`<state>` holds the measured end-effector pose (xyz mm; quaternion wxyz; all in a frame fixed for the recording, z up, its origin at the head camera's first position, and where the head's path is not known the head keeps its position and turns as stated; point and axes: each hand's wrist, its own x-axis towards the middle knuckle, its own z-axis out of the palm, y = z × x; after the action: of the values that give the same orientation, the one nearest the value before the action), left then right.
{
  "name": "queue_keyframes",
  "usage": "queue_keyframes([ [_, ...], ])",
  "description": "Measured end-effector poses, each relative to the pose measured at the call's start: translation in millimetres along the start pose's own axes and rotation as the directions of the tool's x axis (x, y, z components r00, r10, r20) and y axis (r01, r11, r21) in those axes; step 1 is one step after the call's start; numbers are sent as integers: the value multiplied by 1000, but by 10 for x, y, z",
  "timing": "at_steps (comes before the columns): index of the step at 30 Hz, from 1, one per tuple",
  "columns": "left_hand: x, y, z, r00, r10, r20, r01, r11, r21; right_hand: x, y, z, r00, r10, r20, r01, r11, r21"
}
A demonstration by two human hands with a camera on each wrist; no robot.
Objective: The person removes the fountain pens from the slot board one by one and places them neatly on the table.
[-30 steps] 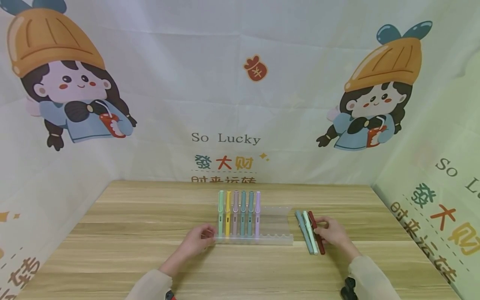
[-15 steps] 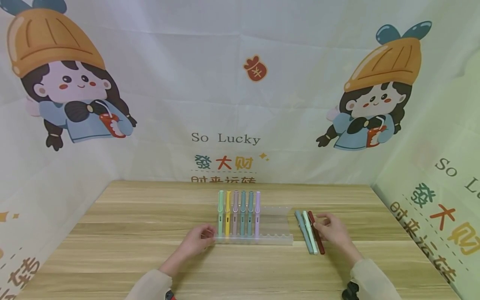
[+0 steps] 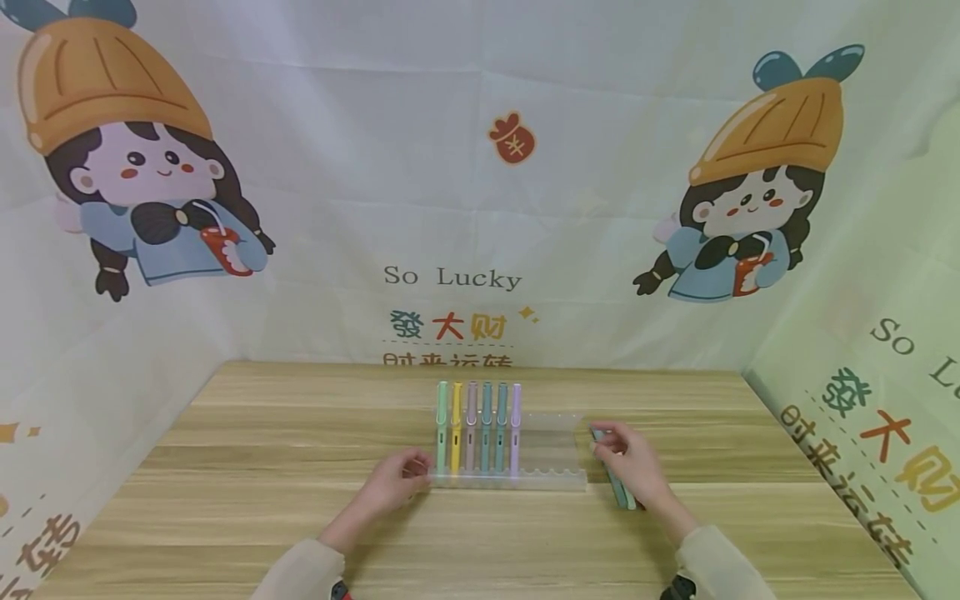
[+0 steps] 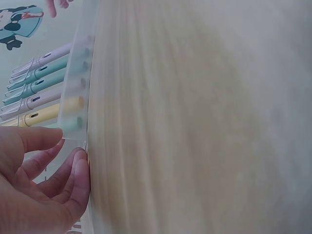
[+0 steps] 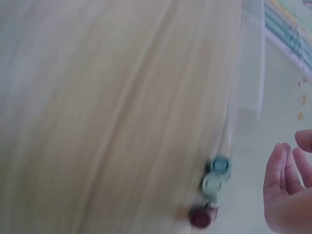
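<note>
Here, head view: a clear rack point(image 3: 551, 479) stands mid-table point(image 3: 247, 450), six pens point(image 3: 477, 425) laid side by side in its left slots, the right slots bare. The left hand point(image 3: 393, 482) rests at the rack's left front corner, fingers loosely curled and touching the rim. The right hand point(image 3: 632, 462) lies over three loose pens point(image 3: 621, 493) just right of the rack; its fingers curl down onto their far ends, near the blue pen point(image 3: 597, 433). Whether a pen is pinched cannot be told from here. Cartoon backdrop point(image 3: 480, 208) stands behind the table.

Left wrist view: the left hand point(image 4: 36, 187) sits at lower left, fingers point(image 4: 78, 170) slightly bent and close together, tips touching the rack's point(image 4: 78, 83) corner; the thumb lies against its front wall. The racked pens point(image 4: 39, 92) run away to the left. Table point(image 4: 204, 122) fills the rest, blurred.

Right wrist view: blurred. The right hand point(image 5: 287, 192) shows at the right edge, fingers point(image 5: 275, 168) relaxed and close together, holding nothing visible here. The three loose pens show end-on: blue pen point(image 5: 220, 165), pale one point(image 5: 213, 185), dark red one point(image 5: 200, 217), in a row on the table point(image 5: 107, 122), near the hand but apart from it. The rack point(image 5: 248, 78) lies beyond them.
</note>
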<state>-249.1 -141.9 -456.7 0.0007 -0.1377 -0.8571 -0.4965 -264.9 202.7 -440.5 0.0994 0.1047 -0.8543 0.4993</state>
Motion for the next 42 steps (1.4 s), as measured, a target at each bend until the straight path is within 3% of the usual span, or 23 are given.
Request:
queue_keyframes([
  [4, -3, 37, 10, 1000, -29, -5, 29, 999, 15, 9, -62, 111, 1000, -16, -2, 16, 1000, 3],
  [12, 7, 5, 18, 1000, -17, -9, 18, 1000, 15, 32, -205, 309, 999, 34, 19, -36, 994, 104],
  [24, 2, 20, 14, 1000, -11, -12, 11, 1000, 8, 101, -367, 615, 999, -44, 29, 37, 979, 201],
  [37, -1, 32, 9, 1000, -19, -12, 19, 1000, 0, 52, -713, 700, 999, -21, -25, 27, 967, 254],
  [42, -2, -5, 0, 1000, 18, -2, -18, 999, -27, 50, -716, 733, 999, -25, -27, 31, 964, 264],
])
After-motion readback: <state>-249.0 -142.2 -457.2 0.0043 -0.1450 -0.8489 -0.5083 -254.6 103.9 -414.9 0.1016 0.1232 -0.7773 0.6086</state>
